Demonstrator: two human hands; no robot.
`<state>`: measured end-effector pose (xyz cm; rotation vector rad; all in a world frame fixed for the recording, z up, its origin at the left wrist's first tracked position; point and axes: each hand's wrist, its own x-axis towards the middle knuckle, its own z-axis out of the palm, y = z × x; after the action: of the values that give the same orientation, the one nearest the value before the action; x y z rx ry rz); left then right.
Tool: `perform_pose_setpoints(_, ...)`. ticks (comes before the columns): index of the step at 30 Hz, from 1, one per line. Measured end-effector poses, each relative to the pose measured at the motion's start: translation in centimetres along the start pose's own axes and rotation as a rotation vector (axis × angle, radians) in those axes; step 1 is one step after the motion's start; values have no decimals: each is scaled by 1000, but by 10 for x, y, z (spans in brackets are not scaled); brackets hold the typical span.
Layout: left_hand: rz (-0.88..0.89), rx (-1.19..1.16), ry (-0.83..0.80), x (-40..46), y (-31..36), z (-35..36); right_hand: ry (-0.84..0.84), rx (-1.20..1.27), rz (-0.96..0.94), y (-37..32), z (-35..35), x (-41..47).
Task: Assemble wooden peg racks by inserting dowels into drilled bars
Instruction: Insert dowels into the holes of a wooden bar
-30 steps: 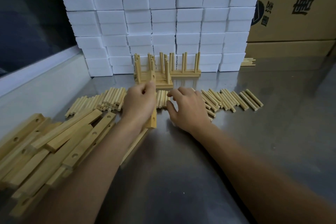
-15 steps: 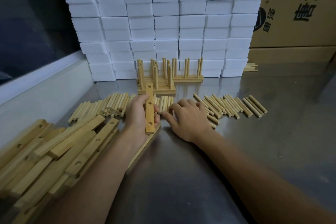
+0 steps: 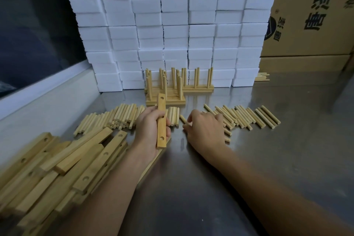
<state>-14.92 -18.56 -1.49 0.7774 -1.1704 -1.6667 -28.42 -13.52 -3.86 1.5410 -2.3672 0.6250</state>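
My left hand (image 3: 148,129) grips a drilled wooden bar (image 3: 161,123), held lengthwise and pointing away from me, with holes showing near both ends. My right hand (image 3: 205,130) lies palm down just right of it, fingers curled at a loose dowel (image 3: 183,119) on the steel table. Whether the fingertips pinch that dowel is hidden. Loose dowels lie in a pile on the left (image 3: 122,116) and in a row on the right (image 3: 247,116). Finished peg racks (image 3: 172,90) stand behind with dowels upright.
A heap of drilled bars (image 3: 63,161) fills the left foreground. Stacked white blocks (image 3: 172,25) form a wall at the back, with cardboard boxes (image 3: 310,15) to the right. A few dowels (image 3: 262,77) lie by the boxes. A raised ledge (image 3: 47,97) runs along the left.
My left hand turned the bar so its drilled face shows and drew it slightly nearer. My right hand shifted a little right onto the dowels.
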Motion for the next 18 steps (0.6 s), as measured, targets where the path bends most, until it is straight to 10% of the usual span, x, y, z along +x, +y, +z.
perform_pose_setpoints(18,70,78,-30,0,-4,0,253,578,-94,5,-9,-4)
